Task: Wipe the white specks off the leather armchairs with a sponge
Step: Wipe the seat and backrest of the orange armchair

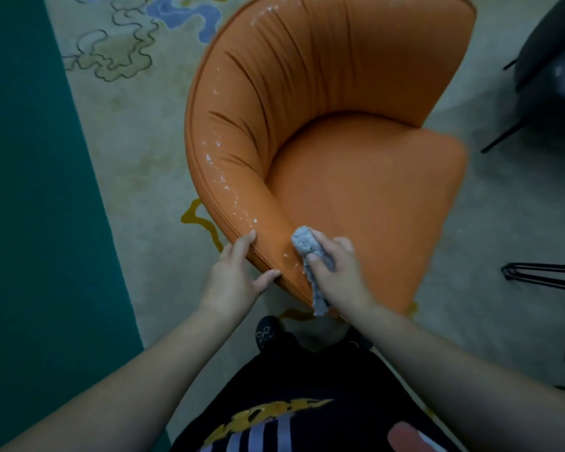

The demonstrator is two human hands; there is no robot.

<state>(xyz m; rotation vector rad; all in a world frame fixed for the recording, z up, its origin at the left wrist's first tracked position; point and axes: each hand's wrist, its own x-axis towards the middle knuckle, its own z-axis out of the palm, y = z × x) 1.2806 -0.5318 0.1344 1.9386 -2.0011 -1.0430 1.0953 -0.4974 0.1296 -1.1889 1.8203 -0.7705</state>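
An orange leather armchair (356, 132) with a curved pleated back fills the middle of the view. White specks (221, 177) run along the inside of its left rim, from the top down to the near end. My right hand (336, 272) grips a grey sponge (307, 246) and presses it against the inner face of the near armrest end; a strip of the sponge hangs below my palm. My left hand (235, 275) rests on the outer rim of the same armrest, fingers straight along the edge and thumb on top.
A pale patterned rug (137, 132) lies under the chair, with a teal floor strip (30, 190) on the left. A dark chair (552, 79) with thin black legs stands at the right, and black wire legs (542, 275) sit lower right. My black shoe (268, 331) is near the chair's base.
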